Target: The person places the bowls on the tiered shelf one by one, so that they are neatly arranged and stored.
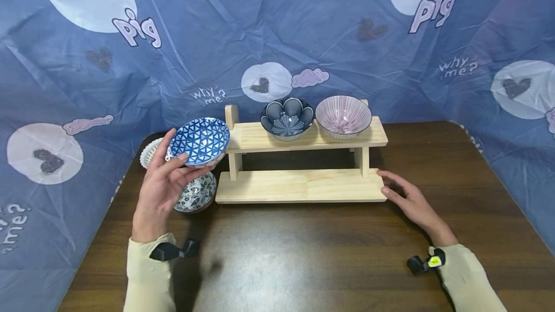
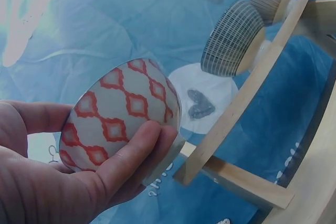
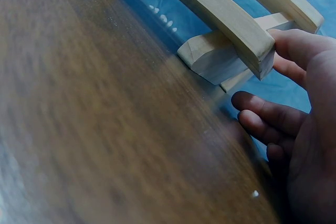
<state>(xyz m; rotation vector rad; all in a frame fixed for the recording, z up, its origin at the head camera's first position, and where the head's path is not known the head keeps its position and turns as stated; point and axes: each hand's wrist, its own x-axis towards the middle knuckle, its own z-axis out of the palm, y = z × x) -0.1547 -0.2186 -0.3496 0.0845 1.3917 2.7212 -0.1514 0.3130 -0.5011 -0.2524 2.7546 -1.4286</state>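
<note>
In the head view my left hand (image 1: 162,189) grips a bowl (image 1: 199,141), tilted and held up left of a two-tier wooden rack (image 1: 299,187). The bowl is blue and white inside; the left wrist view shows red diamonds on its pale outside (image 2: 126,100), with fingers on both sides. My right hand (image 1: 412,206) touches the right end of the lower shelf, its other fingers loosely bent in the right wrist view. On the upper shelf stand a dark blue petal-patterned bowl (image 1: 287,122) and a pink-striped bowl (image 1: 344,115).
Below the held bowl, a black-and-white floral bowl (image 1: 197,194) sits on the brown table (image 1: 295,254), left of the rack. A white ribbed piece (image 1: 149,153) shows partly behind my left hand. Blue printed cloth (image 1: 208,23) hangs behind.
</note>
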